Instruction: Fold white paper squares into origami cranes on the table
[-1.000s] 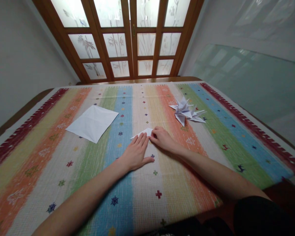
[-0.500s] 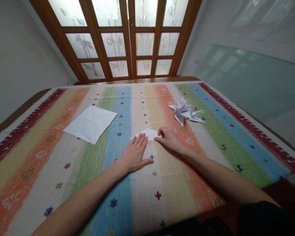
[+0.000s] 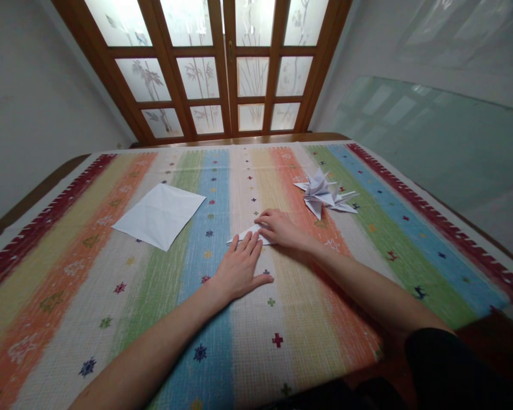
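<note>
A small folded white paper lies flat in the middle of the striped tablecloth. My left hand rests flat on its near edge, fingers together and stretched out. My right hand lies over the paper's right part, fingertips pressing down on it near its top edge. Most of the paper is hidden under the two hands; only its left tip and a bit of the top show.
An unfolded white square sheet lies to the left. A heap of finished white folded paper figures sits to the right, beyond my right hand. Wooden glass-paned doors stand behind the table; a glass panel leans at right.
My right hand slid right along the paper, then came back left and now covers more of it. My left hand stayed pressed in place.
</note>
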Available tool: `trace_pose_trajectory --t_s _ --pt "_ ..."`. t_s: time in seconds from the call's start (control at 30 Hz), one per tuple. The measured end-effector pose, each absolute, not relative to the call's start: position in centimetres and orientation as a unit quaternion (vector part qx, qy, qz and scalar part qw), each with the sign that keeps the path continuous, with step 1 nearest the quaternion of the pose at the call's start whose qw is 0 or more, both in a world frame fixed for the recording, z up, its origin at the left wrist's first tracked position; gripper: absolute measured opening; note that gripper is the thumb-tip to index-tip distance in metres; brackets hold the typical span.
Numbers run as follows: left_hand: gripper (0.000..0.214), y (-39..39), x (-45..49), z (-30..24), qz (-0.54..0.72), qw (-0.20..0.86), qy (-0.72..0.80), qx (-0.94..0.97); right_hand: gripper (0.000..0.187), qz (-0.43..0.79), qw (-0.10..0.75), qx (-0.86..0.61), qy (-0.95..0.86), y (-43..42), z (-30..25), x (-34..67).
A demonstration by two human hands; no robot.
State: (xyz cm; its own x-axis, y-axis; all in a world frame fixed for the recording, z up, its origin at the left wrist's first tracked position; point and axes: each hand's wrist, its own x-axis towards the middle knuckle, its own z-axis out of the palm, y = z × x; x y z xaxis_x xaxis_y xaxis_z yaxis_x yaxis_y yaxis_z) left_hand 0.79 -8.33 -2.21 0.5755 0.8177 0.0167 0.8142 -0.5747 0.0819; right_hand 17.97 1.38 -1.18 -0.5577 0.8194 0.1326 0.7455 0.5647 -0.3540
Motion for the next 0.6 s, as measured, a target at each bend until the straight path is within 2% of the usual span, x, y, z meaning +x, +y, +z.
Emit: trace_pose_trajectory --t_s 0.17,0.27,0.5,0.6 --pt "0.087 -8.2 0.6 -2.9 0.029 0.04 0.453 0.89 0.016 0.212 0.229 -0.409 -0.858 2.0 -2.6 17.9" --pt "0.086 -8.2 0.6 -2.9 0.031 0.04 0.453 0.89 0.021 0.227 0.26 -0.436 -0.831 2.0 -3.1 17.9" --pt "0.085 -8.4 1.4 -2.7 0.041 0.036 0.467 0.883 0.028 0.284 0.254 -0.476 -0.792 2.1 -2.9 17.4" --pt "0.084 -8.5 1.5 -3.0 0.047 0.033 0.472 0.88 0.022 0.298 0.261 -0.474 -0.787 2.2 -2.9 17.4"
